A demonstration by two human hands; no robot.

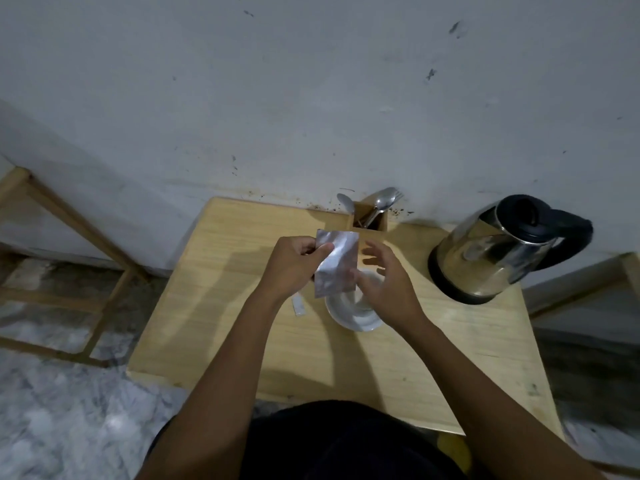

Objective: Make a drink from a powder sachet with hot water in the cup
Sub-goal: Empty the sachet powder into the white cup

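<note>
My left hand (292, 268) pinches a silver foil sachet (337, 263) by its left edge and holds it upright above the table. Just to its right, my right hand (386, 285) hovers with fingers spread, holding nothing, its fingertips close to the sachet's lower right corner. Under both hands sits a white cup on a white saucer (349, 315), mostly hidden by my right hand and the sachet. A small white torn strip (298, 305) lies on the table left of the saucer. A steel electric kettle (498, 251) with a black lid and handle stands at the right.
A wooden cutlery holder (369, 221) with spoons and a fork stands against the wall behind the cup. The wooden table (242, 323) is small, with its edges close on the left and front. A wooden frame (69, 237) stands on the marble floor to the left.
</note>
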